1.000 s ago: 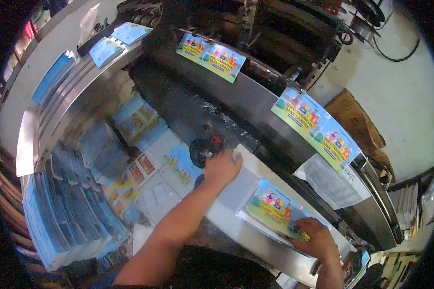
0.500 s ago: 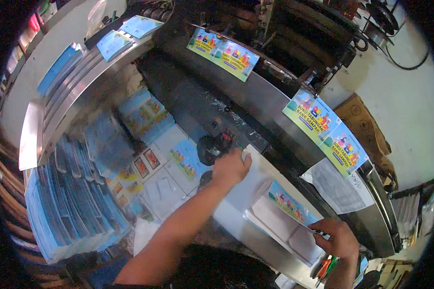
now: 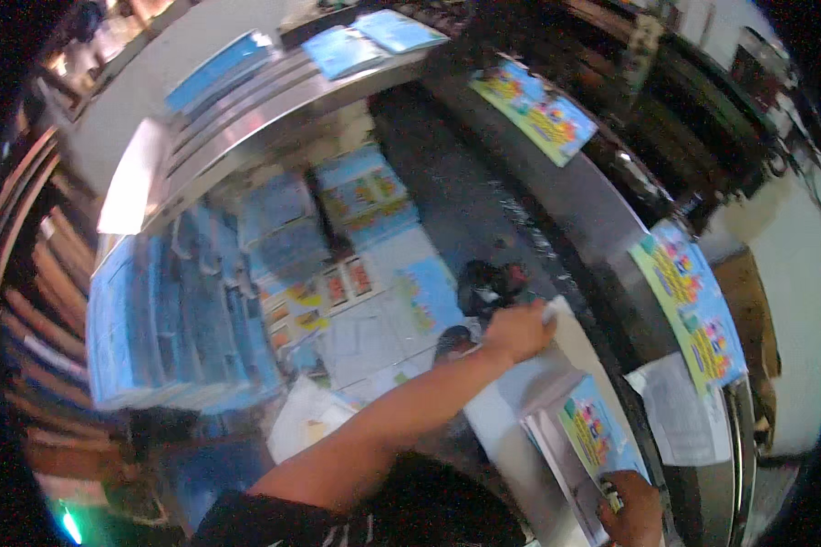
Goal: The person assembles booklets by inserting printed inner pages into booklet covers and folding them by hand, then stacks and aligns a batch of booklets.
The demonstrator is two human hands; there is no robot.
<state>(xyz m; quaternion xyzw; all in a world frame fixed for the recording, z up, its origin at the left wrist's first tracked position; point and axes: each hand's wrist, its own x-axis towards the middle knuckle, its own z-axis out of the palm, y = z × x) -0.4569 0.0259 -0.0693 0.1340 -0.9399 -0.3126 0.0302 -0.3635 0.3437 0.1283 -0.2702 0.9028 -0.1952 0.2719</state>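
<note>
My left hand [image 3: 518,330] reaches forward and grips the upper edge of a white paper sheet [image 3: 520,387] lying on the steel machine bed. My right hand [image 3: 631,509] sits at the lower right, closed on the near end of a colourful printed booklet [image 3: 593,430] with a blue and yellow-green cover. A small dark object with red parts [image 3: 489,284] lies just beyond my left hand.
Colourful covers [image 3: 689,310] [image 3: 535,108] hang over the curved steel rail [image 3: 602,214]. Stacks of blue booklets [image 3: 169,314] fill the left shelf, loose printed sheets [image 3: 360,301] lie in the middle, and more blue sheets [image 3: 369,38] rest at the top.
The view has swung down and left. My left hand stays on the white sheet's edge; my right hand slid toward the lower edge with the booklet.
</note>
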